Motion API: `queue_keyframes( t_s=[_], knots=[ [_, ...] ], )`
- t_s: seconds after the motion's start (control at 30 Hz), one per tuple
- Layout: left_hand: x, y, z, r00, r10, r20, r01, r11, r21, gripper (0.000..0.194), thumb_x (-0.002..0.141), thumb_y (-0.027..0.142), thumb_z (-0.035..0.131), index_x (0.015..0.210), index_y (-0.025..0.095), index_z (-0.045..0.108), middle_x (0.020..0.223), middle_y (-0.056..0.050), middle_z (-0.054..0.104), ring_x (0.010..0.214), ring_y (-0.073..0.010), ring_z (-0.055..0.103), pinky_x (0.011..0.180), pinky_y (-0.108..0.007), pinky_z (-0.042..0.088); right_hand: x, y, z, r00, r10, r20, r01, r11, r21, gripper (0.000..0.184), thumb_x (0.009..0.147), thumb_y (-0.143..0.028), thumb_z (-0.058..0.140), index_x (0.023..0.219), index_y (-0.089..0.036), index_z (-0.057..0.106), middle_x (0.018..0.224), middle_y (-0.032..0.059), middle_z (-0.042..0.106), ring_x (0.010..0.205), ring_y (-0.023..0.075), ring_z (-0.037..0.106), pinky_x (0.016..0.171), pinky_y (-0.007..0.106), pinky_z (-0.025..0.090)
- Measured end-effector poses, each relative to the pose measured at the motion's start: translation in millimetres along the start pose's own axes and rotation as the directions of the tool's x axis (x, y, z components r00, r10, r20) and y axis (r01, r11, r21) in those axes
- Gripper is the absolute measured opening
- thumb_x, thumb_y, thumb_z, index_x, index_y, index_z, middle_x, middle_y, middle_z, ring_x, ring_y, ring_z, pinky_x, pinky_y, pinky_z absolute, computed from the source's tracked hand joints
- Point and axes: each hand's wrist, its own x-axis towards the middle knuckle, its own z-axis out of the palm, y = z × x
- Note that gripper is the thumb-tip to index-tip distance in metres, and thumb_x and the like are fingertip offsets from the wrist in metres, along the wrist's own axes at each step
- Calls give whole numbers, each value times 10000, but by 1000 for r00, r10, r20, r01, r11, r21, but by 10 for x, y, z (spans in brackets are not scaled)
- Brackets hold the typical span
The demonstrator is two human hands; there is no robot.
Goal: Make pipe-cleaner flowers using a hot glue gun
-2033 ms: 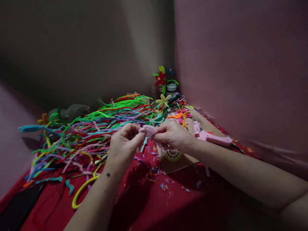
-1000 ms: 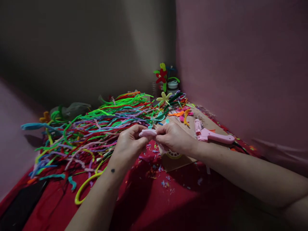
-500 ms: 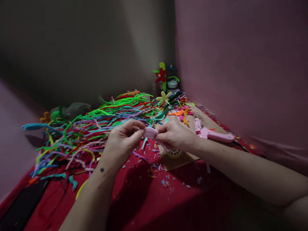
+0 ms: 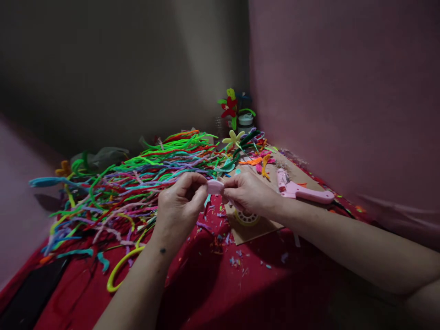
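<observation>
Between my two hands is a pale pink pipe-cleaner petal [image 4: 215,186], flat and rounded in outline. My left hand [image 4: 184,201] pinches its left end with thumb and forefinger. At its right end, the fingers of my right hand [image 4: 249,192] are closed on it and cover part of it. Both hands are raised over the red cloth [image 4: 202,279], in front of a large pile of coloured pipe cleaners [image 4: 151,169]. Below my right hand, a yellow-rimmed round tape roll [image 4: 246,217] lies on a cardboard sheet [image 4: 254,234].
A pink glue gun [image 4: 305,191] lies right of my right hand. Farther back are a pale yellow pipe-cleaner flower [image 4: 233,139], a red flower [image 4: 229,107] and a lidded bottle [image 4: 245,121]. A black flat object [image 4: 32,293] is at front left. Fuzz scraps [image 4: 237,262] litter the cloth.
My left hand and forearm have shifted slightly right, uncovering more of the yellow loop beside the forearm. The petal has turned a little between my fingers; both hands still grip it.
</observation>
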Motion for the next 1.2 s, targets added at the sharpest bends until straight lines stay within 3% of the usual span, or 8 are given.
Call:
queue_keyframes(
  t_s=[0.43,0.73,0.83,0.97,1.07,1.13,1.2],
  knots=[
    [-6,-1,3,999,-32,-21,30,998,-60,63,735,184,556,770,220,594,549,48,496,446,-88,415,442,-203,323,63,109,-1,993,-64,97,63,998,19,170,793,-151,496,669,-112,607,489,-58,416,425,45,343,428,205,232],
    [-17,55,-4,1000,-20,-21,18,996,-84,61,730,165,565,758,207,600,532,46,524,437,-89,454,438,-199,343,20,54,-35,995,-98,24,100,990,-94,222,770,-169,537,566,-119,606,435,-51,434,407,51,356,432,210,244],
    [-13,78,-22,999,-45,14,47,988,-146,38,739,172,570,762,197,588,527,48,524,431,-82,459,420,-191,339,25,37,-54,988,-151,-2,149,977,-151,263,768,-154,533,512,-123,583,437,-38,463,435,57,388,464,207,271],
    [1,107,-83,991,-101,84,123,934,-335,109,765,233,571,860,182,584,611,18,586,447,-94,504,410,-203,362,69,78,-78,984,-174,-25,172,982,-81,255,781,-175,502,542,-132,580,467,-26,505,449,70,443,485,204,317],
    [23,120,-136,992,-124,-20,99,874,-476,193,768,250,568,946,176,582,663,5,610,444,-99,518,402,-212,374,84,94,-98,979,-188,-84,180,980,-89,249,778,-191,504,544,-140,571,468,-31,500,467,82,479,495,203,331],
    [45,120,-156,981,-147,-127,58,846,-530,176,748,245,591,905,164,596,630,19,587,423,-85,495,391,-204,365,82,80,-104,971,-201,-125,186,975,-125,268,795,-203,491,548,-141,570,476,-30,500,487,89,491,503,205,333],
    [71,109,-163,969,-183,-164,55,810,-583,142,728,244,613,837,155,599,613,28,571,410,-69,473,378,-190,345,84,54,-101,951,-260,-170,227,955,-189,271,820,-208,475,589,-140,599,518,-21,520,527,94,496,523,209,337]
  ],
)
